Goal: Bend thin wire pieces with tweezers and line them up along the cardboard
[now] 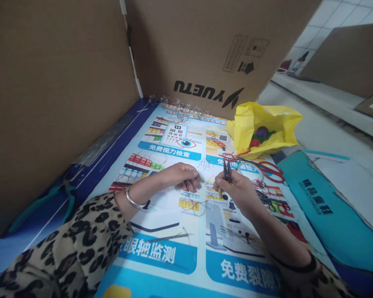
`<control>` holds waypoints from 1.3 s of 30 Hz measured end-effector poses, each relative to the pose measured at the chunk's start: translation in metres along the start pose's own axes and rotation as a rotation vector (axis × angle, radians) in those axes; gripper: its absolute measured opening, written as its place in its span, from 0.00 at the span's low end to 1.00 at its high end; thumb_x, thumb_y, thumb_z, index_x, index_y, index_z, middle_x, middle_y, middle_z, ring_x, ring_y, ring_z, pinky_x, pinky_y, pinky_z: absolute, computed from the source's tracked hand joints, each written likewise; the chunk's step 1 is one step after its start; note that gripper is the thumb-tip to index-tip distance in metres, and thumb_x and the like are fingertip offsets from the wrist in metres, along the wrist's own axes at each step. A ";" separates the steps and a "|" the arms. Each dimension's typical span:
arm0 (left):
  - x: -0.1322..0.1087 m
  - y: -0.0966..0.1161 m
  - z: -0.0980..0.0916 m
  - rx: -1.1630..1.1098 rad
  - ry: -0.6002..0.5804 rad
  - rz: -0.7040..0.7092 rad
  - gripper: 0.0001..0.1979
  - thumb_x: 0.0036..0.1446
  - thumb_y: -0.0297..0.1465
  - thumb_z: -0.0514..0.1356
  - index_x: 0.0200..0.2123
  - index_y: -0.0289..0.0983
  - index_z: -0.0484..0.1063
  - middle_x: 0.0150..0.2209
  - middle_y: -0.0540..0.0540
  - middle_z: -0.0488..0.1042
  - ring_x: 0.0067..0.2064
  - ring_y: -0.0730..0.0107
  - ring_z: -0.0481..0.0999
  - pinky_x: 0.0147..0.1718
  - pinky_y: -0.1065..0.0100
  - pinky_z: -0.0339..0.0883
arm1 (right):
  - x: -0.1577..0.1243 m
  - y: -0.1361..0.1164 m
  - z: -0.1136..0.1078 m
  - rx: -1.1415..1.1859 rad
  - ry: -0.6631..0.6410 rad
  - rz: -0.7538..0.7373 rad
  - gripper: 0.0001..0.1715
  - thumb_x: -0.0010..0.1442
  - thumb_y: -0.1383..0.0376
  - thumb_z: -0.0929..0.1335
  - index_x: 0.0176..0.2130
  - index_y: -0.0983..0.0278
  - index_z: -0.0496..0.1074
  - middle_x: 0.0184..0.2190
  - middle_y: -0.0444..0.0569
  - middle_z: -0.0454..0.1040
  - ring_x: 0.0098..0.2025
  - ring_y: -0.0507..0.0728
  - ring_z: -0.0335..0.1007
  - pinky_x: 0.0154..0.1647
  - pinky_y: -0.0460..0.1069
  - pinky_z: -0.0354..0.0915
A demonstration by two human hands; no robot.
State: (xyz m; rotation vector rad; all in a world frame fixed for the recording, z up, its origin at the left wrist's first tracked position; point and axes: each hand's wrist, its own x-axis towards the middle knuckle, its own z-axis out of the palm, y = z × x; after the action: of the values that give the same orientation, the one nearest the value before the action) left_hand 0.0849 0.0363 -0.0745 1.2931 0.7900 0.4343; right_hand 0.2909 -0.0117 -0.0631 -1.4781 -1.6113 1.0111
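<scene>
My left hand (pixel 182 176) has its fingers curled in a pinch on a thin bent wire (pixel 193 210). Loops of that wire hang below and between the hands, fine and hard to follow. In my right hand (pixel 239 188) is a pair of pliers (pixel 226 170) with dark pointed jaws facing up and a yellow grip partly hidden by the fingers. The two hands are a short way apart, just over the printed poster (pixel 161 275). Just beyond them lies a small branched wire shape (pixel 206 164).
A yellow bag (pixel 276 142) holds coloured yarn balls; orange-handled scissors (pixel 272 171) lie near it. Teal-handled pliers (pixel 45 200) and straight wires (pixel 104 142) are at left. Wire pieces (pixel 177 106) gather at the back, beneath a cardboard wall (pixel 186 49). A teal pouch (pixel 326 215) is at right.
</scene>
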 end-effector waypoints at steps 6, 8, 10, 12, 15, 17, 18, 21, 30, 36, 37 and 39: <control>0.000 0.001 0.001 0.007 0.021 -0.018 0.13 0.57 0.35 0.52 0.34 0.31 0.70 0.30 0.41 0.76 0.25 0.77 0.73 0.19 0.78 0.58 | 0.000 -0.001 0.001 -0.013 0.008 -0.004 0.10 0.51 0.59 0.66 0.27 0.64 0.67 0.23 0.44 0.71 0.24 0.49 0.62 0.26 0.46 0.60; 0.002 -0.001 0.000 0.004 0.020 -0.019 0.13 0.57 0.36 0.52 0.34 0.32 0.69 0.30 0.42 0.76 0.25 0.77 0.73 0.20 0.78 0.58 | 0.000 0.000 0.001 -0.004 0.008 0.010 0.10 0.51 0.59 0.66 0.27 0.64 0.67 0.23 0.44 0.71 0.23 0.49 0.62 0.25 0.46 0.60; 0.002 -0.002 0.000 0.004 0.023 -0.024 0.12 0.57 0.35 0.52 0.34 0.32 0.69 0.30 0.42 0.77 0.25 0.77 0.73 0.20 0.78 0.58 | 0.000 -0.001 0.001 -0.002 0.009 0.021 0.10 0.51 0.59 0.66 0.27 0.64 0.67 0.23 0.44 0.71 0.23 0.50 0.62 0.25 0.46 0.60; 0.002 -0.001 0.000 0.002 0.028 -0.031 0.12 0.57 0.35 0.52 0.34 0.32 0.69 0.29 0.42 0.77 0.24 0.77 0.73 0.19 0.78 0.58 | 0.000 -0.002 0.001 -0.003 0.007 0.020 0.10 0.51 0.60 0.66 0.27 0.64 0.67 0.23 0.44 0.71 0.24 0.50 0.63 0.26 0.46 0.61; 0.002 0.000 0.001 0.007 0.042 -0.038 0.11 0.57 0.34 0.52 0.33 0.32 0.69 0.29 0.42 0.76 0.24 0.77 0.73 0.19 0.78 0.58 | 0.000 -0.003 0.001 0.005 0.006 0.000 0.08 0.51 0.61 0.66 0.27 0.64 0.67 0.22 0.44 0.71 0.25 0.50 0.64 0.28 0.46 0.61; 0.001 0.001 0.001 0.014 0.047 -0.034 0.11 0.57 0.34 0.52 0.33 0.32 0.69 0.29 0.42 0.76 0.24 0.76 0.74 0.19 0.77 0.58 | 0.000 -0.004 0.001 -0.001 0.007 -0.012 0.08 0.51 0.61 0.66 0.27 0.64 0.67 0.22 0.43 0.71 0.25 0.50 0.64 0.28 0.46 0.61; 0.001 0.001 0.001 0.016 0.047 -0.031 0.11 0.57 0.35 0.52 0.33 0.32 0.69 0.30 0.42 0.76 0.24 0.76 0.74 0.19 0.77 0.59 | 0.000 -0.004 0.001 -0.004 0.010 -0.012 0.08 0.51 0.61 0.66 0.27 0.64 0.67 0.22 0.43 0.71 0.25 0.50 0.64 0.27 0.46 0.61; 0.002 -0.001 0.000 0.015 0.036 -0.022 0.12 0.57 0.35 0.52 0.33 0.32 0.69 0.30 0.41 0.77 0.25 0.76 0.74 0.20 0.77 0.60 | 0.000 -0.003 0.001 0.004 0.017 0.008 0.08 0.51 0.60 0.66 0.28 0.64 0.67 0.22 0.44 0.71 0.25 0.50 0.65 0.26 0.45 0.61; 0.003 -0.007 -0.004 0.016 0.006 0.027 0.11 0.57 0.35 0.52 0.33 0.33 0.69 0.31 0.42 0.76 0.25 0.74 0.74 0.20 0.76 0.62 | 0.001 0.004 0.001 0.038 0.019 0.033 0.10 0.51 0.59 0.67 0.29 0.64 0.68 0.23 0.44 0.72 0.27 0.51 0.67 0.29 0.47 0.63; 0.000 -0.001 -0.001 -0.003 -0.002 0.015 0.13 0.58 0.35 0.50 0.34 0.32 0.68 0.31 0.41 0.76 0.25 0.75 0.74 0.20 0.76 0.61 | 0.001 0.008 0.001 0.034 0.008 0.028 0.12 0.51 0.57 0.67 0.30 0.64 0.68 0.24 0.46 0.73 0.28 0.53 0.68 0.29 0.47 0.63; 0.000 0.000 0.000 -0.004 -0.003 0.011 0.13 0.58 0.35 0.50 0.33 0.32 0.68 0.31 0.42 0.76 0.25 0.76 0.74 0.20 0.77 0.60 | 0.001 0.008 0.001 0.035 0.010 0.029 0.12 0.51 0.57 0.67 0.31 0.64 0.68 0.25 0.46 0.73 0.28 0.53 0.68 0.29 0.48 0.63; 0.000 0.001 0.000 0.000 0.000 0.002 0.13 0.58 0.35 0.50 0.33 0.31 0.68 0.30 0.41 0.76 0.25 0.76 0.74 0.20 0.77 0.60 | 0.001 0.010 0.000 0.037 0.007 0.031 0.13 0.51 0.56 0.67 0.31 0.64 0.68 0.25 0.47 0.73 0.29 0.53 0.69 0.29 0.48 0.63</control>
State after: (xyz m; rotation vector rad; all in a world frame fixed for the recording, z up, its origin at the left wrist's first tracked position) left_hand 0.0848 0.0362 -0.0736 1.2939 0.7886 0.4362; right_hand 0.2948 -0.0100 -0.0721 -1.4846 -1.5616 1.0464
